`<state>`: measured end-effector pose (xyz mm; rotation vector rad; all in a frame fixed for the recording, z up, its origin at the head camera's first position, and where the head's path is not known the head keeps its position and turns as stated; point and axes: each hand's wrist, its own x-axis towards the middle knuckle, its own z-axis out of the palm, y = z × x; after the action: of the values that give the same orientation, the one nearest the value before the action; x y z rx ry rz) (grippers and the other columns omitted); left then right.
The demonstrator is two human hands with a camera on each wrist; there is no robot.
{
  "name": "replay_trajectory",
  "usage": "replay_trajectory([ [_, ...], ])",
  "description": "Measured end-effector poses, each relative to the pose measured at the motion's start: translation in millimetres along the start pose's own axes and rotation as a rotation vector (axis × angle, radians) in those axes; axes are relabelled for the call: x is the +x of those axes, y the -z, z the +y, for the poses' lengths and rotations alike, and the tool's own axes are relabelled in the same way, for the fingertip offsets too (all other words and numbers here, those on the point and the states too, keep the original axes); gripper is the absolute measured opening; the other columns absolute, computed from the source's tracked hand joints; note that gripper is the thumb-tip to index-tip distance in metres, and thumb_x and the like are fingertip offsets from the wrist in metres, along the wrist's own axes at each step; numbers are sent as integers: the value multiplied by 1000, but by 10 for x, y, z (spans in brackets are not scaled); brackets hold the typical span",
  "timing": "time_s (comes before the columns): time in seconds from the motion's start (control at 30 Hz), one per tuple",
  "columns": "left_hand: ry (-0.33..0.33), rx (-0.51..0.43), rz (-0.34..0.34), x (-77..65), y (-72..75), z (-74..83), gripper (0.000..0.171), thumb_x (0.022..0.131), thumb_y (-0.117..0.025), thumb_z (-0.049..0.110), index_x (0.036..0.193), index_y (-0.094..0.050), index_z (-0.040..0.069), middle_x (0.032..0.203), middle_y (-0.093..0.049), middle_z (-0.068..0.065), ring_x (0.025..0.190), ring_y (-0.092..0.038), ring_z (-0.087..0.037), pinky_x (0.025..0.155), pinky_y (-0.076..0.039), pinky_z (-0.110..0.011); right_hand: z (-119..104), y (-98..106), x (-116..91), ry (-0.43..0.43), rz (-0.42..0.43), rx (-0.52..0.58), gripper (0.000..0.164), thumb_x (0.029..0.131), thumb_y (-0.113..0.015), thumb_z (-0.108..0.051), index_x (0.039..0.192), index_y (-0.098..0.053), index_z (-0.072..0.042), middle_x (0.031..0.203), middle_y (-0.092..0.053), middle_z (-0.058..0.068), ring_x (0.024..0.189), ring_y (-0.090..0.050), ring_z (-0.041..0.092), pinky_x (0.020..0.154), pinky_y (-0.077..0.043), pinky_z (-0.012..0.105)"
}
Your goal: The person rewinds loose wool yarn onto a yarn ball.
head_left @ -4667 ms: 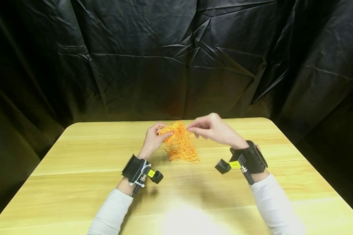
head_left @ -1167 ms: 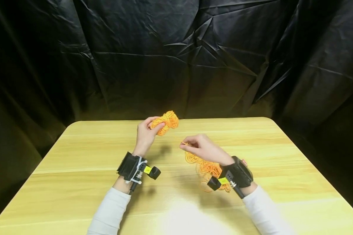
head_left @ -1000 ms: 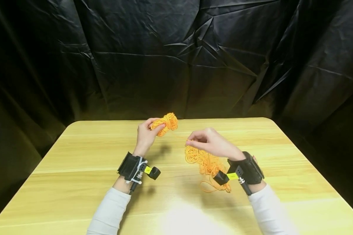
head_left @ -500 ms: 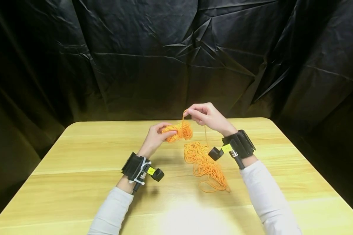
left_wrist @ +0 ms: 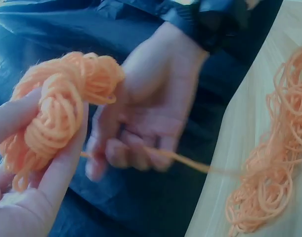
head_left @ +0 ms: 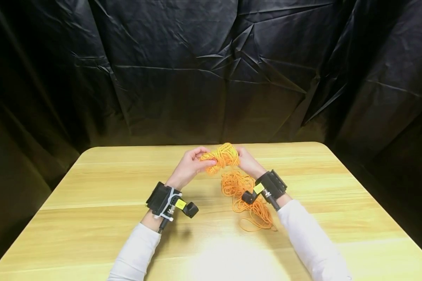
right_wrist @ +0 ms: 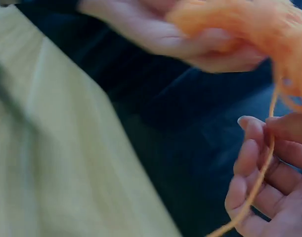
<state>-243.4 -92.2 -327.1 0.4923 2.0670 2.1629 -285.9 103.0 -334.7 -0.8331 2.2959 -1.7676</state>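
Observation:
A wound bundle of orange yarn (head_left: 226,155) is held above the far part of the table by the left hand (head_left: 189,168), thumb on the near side. In the left wrist view, its bundle (left_wrist: 54,108) has turns wrapped round the middle. Partly behind it is the right hand (head_left: 249,162), close to the bundle's right end. The right wrist view shows that hand (right_wrist: 274,173) pinching a single strand (right_wrist: 257,187) between thumb and finger. This strand runs from the bundle across the palm. A loose tangle of the same yarn (head_left: 237,183) lies on the table below.
The light wooden table (head_left: 91,218) has rounded far corners. A black sheet (head_left: 161,105) hangs behind it. Each wrist wears a black band with a small camera; the right camera (head_left: 249,197) hangs in front of the loose tangle.
The right hand, raised above the bundle half a second ago with the strand, has come down behind its right end. The left hand and bundle have shifted slightly right. Earlier, the loose tangle moved nearer the person.

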Motion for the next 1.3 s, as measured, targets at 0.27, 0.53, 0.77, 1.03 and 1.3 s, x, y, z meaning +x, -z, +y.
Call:
replay_trajectory([
  [0.27, -32, 22, 197, 44, 3, -1, 28, 77, -69, 8, 101, -55, 1, 88, -65, -4, 76, -60, -14, 68, -51, -23, 70, -210, -168, -50, -133, 0, 25, 94, -42, -10, 101, -59, 8, 68, -50, 3, 59, -47, 13, 58, -45, 25],
  [0.53, -52, 46, 266, 69, 22, -51, 27, 75, -69, 5, 97, -54, 0, 96, -62, -9, 78, -58, -14, 67, -51, -22, -97, -231, -284, 15, -165, -135, 25, 93, -45, -11, 102, -62, 5, 60, -42, 2, 46, -33, 8, 43, -27, 18],
  [0.77, -66, 149, 318, 81, 21, -59, 27, 76, -69, 3, 97, -53, -2, 96, -64, -21, 66, -59, -10, 59, -50, -19, -326, -159, -360, 63, -208, -282, 20, 91, -50, -12, 97, -65, -1, 56, -40, -2, 46, -32, 8, 42, -26, 19],
  [1.03, -65, 253, 322, 87, 33, -76, 38, 76, -68, 2, 113, -56, 1, 103, -63, -19, 82, -63, -23, 64, -50, -18, -667, 52, -393, 105, -223, -345, 16, 87, -57, -11, 95, -67, -2, 61, -52, 4, 49, -41, 13, 45, -34, 21],
  [1.3, -45, 362, 311, 85, 34, -107, 30, 75, -69, 5, 105, -64, -1, 98, -65, -17, 73, -57, -15, 59, -46, -17, -1009, 225, -368, 109, -169, -310, 15, 84, -62, -15, 95, -67, -7, 67, -60, 4, 51, -46, 20, 44, -38, 25],
])
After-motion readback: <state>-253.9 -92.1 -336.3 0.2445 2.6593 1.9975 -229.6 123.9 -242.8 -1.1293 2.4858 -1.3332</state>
